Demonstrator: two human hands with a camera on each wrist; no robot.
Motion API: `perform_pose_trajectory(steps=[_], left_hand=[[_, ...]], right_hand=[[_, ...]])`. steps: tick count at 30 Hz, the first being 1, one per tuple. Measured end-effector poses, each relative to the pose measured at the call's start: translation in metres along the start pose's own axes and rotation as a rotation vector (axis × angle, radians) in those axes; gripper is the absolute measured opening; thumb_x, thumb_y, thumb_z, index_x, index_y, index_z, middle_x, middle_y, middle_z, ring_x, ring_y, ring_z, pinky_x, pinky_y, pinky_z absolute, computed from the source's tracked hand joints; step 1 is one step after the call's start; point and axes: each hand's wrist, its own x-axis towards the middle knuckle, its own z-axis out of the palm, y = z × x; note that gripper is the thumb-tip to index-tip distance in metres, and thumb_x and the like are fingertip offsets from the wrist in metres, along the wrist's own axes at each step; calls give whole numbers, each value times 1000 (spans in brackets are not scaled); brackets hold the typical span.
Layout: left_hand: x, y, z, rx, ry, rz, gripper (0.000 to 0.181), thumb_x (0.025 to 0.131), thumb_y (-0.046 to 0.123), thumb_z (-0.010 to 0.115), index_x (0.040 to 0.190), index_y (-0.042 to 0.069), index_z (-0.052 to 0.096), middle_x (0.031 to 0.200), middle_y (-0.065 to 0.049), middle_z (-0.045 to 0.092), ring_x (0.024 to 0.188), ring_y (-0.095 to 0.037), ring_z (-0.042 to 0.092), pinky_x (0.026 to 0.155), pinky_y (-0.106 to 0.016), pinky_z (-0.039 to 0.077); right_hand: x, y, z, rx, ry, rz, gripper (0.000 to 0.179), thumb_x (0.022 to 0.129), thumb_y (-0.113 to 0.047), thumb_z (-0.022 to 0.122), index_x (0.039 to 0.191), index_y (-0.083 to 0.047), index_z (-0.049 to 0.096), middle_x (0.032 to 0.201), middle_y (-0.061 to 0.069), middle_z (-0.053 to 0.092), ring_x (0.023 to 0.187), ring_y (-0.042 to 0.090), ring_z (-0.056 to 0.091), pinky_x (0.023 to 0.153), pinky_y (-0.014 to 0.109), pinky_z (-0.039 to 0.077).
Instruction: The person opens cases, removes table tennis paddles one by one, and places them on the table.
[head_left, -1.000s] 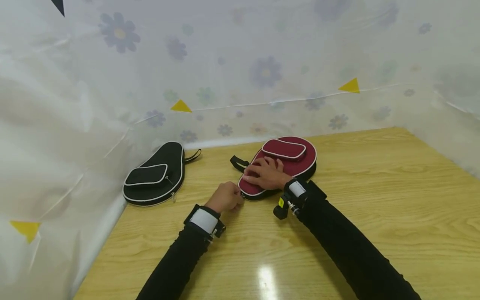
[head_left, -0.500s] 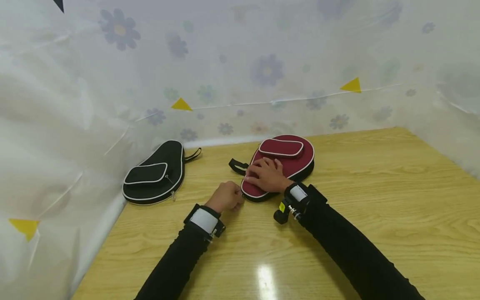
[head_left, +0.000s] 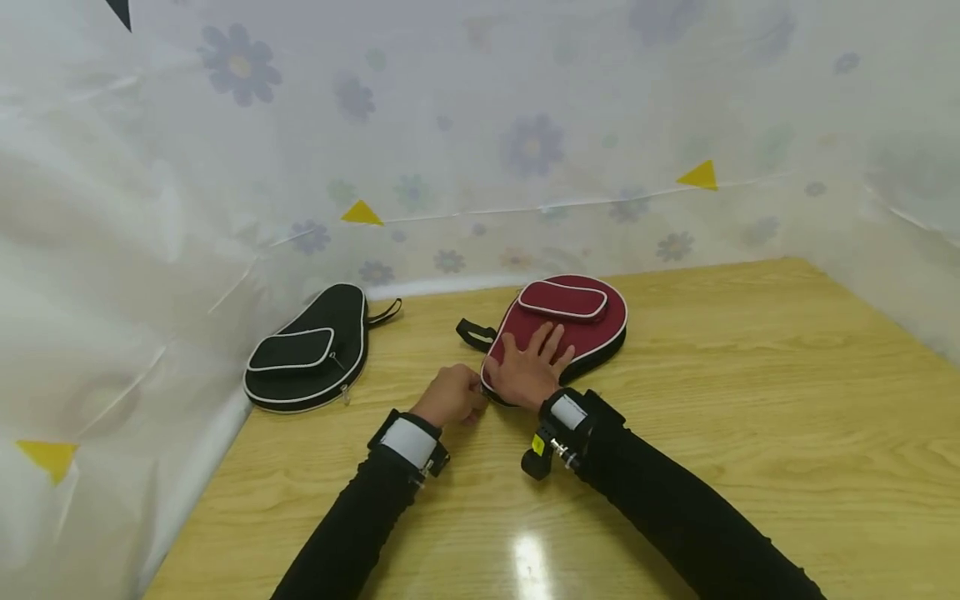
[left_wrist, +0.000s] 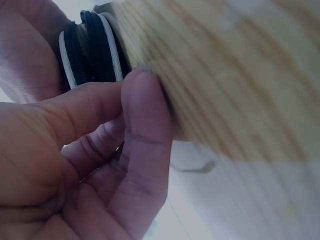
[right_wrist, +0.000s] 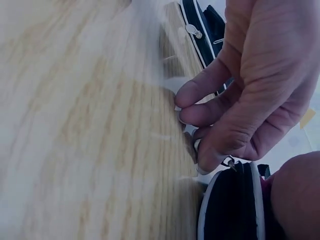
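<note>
The left hand (head_left: 453, 396) has its grip pinched, thumb against forefinger, at the zip pull (right_wrist: 230, 163) on the narrow end of the red case (head_left: 592, 333) — the fingertips hide most of the tab. The right hand (head_left: 528, 371) has its grip spread, fingers fanned across the narrower part of the case's top. The red case lies flat by the back edge of the surface (head_left: 750, 400), rounded end toward that edge, with a strap loop (head_left: 467, 331) at its left side. A black case (head_left: 309, 350) lies near the back left corner, along the left edge — well apart from the red one.
</note>
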Motion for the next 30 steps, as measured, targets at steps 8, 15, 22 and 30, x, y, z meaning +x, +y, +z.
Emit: perform_pose_trajectory(steps=[8,15,22,30], left_hand=[[3,0,0,8,-8,-6,29,91,-1,71,65,3,58,62,-5,65,57,-14,67,54,-25,53],[3,3,0,7,-5,-3,32,91,1,71,63,4,57,61,-5,66,57,-14,67,54,-25,53],[4,4,1,-2,1,16,34,91,-2,71,61,4,55,60,-6,65,56,-15,67,54,-26,54],[5,3,6,13,0,47,38,90,-2,72,58,6,52,57,-5,64,54,-13,67,53,-24,53]], right_hand=[[6,5,4,-11,32,-26,52,102,-39,44,144,-9,44,159,41,-1,147,57,-12,110,75,-3],[11,13,-2,-36,-33,-64,51,100,-39,45,145,-14,45,161,37,-4,147,54,-18,110,75,-6],[14,22,-9,-34,-100,-127,56,98,-39,46,149,-16,42,164,32,-4,148,50,-19,112,72,-9],[20,36,-9,-31,-165,-193,53,97,-46,47,143,-21,47,165,27,-6,150,44,-19,112,70,-11]])
